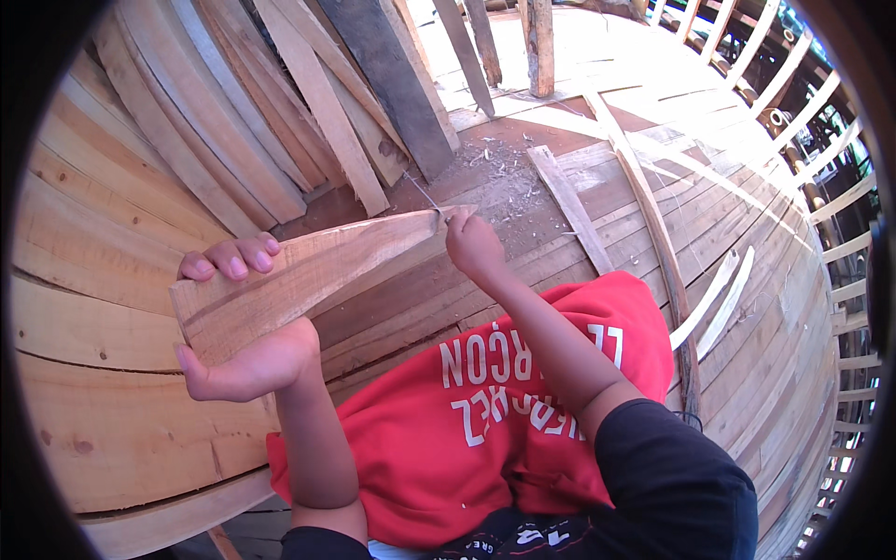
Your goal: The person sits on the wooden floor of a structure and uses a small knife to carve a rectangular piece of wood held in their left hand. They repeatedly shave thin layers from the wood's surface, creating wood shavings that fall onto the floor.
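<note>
A pale wooden board [317,266], wide at the left and tapering to a narrow tip, lies slantwise in front of me. My left hand [247,359] grips its wide end, with the fingers over the far edge and the palm and thumb underneath. At the narrow tip, my right hand [474,245] is closed. A thin metal rod-like tool [423,191] juts from its fingers past the board's edge. Most of that tool is hidden in the hand, so its kind is unclear. Red cloth with white lettering [401,401] covers my lap beneath the board.
Curved planks [112,411] rise as a wall on the left. Upright timbers [392,84] stand beyond the board. Wood shavings [499,168] litter the plank floor [747,373]. Loose strips, including a long batten [644,191] and pale curved pieces [719,303], lie to the right.
</note>
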Motion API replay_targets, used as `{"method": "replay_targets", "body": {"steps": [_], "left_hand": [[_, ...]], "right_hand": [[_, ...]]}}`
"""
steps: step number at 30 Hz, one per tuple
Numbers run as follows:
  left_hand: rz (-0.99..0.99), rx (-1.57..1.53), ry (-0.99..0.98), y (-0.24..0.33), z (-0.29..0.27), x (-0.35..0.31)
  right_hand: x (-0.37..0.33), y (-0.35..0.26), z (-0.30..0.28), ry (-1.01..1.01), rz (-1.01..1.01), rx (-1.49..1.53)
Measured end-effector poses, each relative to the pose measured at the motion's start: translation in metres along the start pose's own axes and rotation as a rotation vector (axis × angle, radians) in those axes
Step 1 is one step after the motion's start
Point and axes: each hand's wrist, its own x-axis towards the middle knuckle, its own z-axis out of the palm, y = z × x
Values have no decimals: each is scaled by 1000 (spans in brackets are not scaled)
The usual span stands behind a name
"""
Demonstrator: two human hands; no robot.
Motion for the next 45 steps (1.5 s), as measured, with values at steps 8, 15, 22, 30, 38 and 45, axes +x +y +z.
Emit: {"method": "replay_targets", "body": {"steps": [8, 15, 22, 30, 38, 45], "left_hand": [[8, 18, -51, 0, 2, -1], [3, 21, -39, -3, -6, 6], [-3, 25, 5, -1, -2, 1], [6, 40, -47, 1, -8, 1], [-21, -11, -161, -6, 1, 2], [-14, 40, -54, -1, -2, 1]], "right_hand": [[-29, -47, -21, -179, -133, 30], [12, 20, 5, -1, -155, 35], [-13, -17, -11, -80, -75, 31], [-33, -50, -25, -163, -131, -32], [51, 80, 19, 18, 18, -5], [3, -2, -5, -60, -10, 81]]}}
